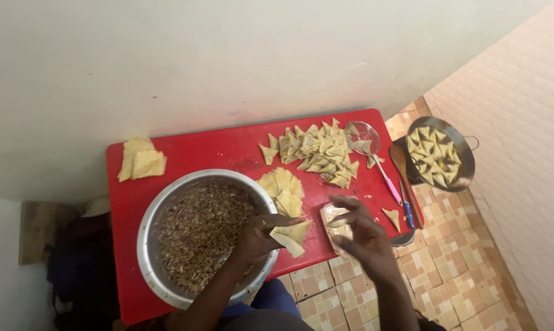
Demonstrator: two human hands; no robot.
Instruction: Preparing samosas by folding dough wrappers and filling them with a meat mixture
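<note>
Hidden or unclear: both forearms run off the bottom edge; the body below is cut off apart from a patch of blue cloth at the lap. The left palm is turned away, so how the thumb sits on the pastry cannot be made out. The small clear container [337, 228] under the right hand is largely covered by the fingers; its contents are not legible. A dark heap at lower left, beside a wooden board, is too dim to identify.

Hands: left hand [257, 238] is closed in a pinch on a pale folded pastry cone [291, 237], held over the rim of the metal bowl [149, 245], which holds brown minced filling [200, 233]. Right hand [358, 230] is spread, fingers apart and curved, fingertips resting on the clear container; it grips nothing firmly that can be seen. The two hands are apart, the pastry cone between them.

Surface: red tabletop [215, 150], low, against a pale wall. On it: a stack of flat pastry sheets [141, 159] at the far left, a few sheets just beside the bowl, a pile of folded triangles [317, 150], a wire skimmer [364, 140] with pink handle, one loose triangle near the right edge.

Room: tiled floor, tan and white. A dark pan [442, 153] of triangles sits on the floor right of the table, a wooden spoon beside it.
</note>
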